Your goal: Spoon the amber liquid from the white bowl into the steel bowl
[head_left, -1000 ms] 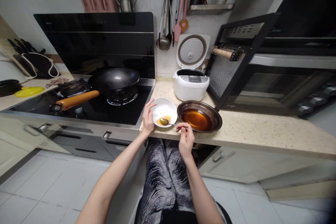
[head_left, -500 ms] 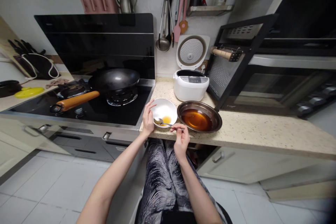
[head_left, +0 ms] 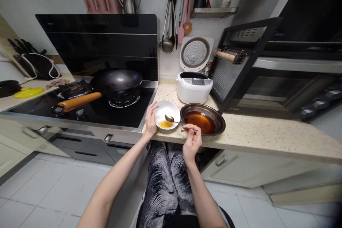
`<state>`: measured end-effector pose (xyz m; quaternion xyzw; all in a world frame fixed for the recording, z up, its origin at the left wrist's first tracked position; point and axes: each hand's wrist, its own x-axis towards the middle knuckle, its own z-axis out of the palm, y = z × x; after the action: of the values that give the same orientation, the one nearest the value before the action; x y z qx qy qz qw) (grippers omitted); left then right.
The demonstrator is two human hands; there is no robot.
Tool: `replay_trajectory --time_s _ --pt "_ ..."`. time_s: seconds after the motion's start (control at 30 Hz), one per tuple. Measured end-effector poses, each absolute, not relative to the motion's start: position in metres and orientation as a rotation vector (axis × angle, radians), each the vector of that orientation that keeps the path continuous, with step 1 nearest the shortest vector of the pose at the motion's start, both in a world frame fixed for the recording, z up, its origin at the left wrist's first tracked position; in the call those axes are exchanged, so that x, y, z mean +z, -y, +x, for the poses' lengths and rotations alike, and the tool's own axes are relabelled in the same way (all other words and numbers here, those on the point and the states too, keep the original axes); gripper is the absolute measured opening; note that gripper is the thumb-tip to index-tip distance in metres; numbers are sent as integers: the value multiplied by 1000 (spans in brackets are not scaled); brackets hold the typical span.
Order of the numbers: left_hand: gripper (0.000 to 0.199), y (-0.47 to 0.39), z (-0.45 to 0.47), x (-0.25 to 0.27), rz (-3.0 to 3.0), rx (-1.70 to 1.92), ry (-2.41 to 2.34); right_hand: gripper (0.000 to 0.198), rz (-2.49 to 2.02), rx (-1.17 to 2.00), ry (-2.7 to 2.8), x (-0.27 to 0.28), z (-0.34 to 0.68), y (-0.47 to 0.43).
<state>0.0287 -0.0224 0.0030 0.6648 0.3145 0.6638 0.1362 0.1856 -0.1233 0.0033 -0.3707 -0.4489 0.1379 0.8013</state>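
A white bowl (head_left: 162, 108) rests at the counter's front edge with a small pool of amber liquid (head_left: 165, 124) in its bottom. My left hand (head_left: 151, 120) grips the bowl at its left rim, fingers along the outside. In my right hand (head_left: 192, 138), closed in a pinch, is the handle of a metal spoon (head_left: 169, 118); its head is over the bowl, above the liquid. Close on the bowl's right stands a dark metal basin (head_left: 221, 121) holding reddish-brown liquid (head_left: 203, 123). The right hand is in front of the basin's near left rim.
Behind the basin is a white rice cooker (head_left: 194, 91) with its lid raised. To the left, a black wok (head_left: 117, 82) with an orange-brown handle (head_left: 80, 102) sits on the stove. An oven (head_left: 278, 89) and a black rack (head_left: 227, 67) stand right. Utensils (head_left: 171, 14) hang above.
My right hand has moved right, drawing the spoon's head from the bowl's left side toward its middle right. My left hand and the bowl stay in place.
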Motion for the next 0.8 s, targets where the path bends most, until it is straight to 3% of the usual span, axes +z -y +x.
replay_trajectory --time_s 0.8 --pt "41 20 28 2 1913 1946 -904 20 -909 -37 929 5 220 123"
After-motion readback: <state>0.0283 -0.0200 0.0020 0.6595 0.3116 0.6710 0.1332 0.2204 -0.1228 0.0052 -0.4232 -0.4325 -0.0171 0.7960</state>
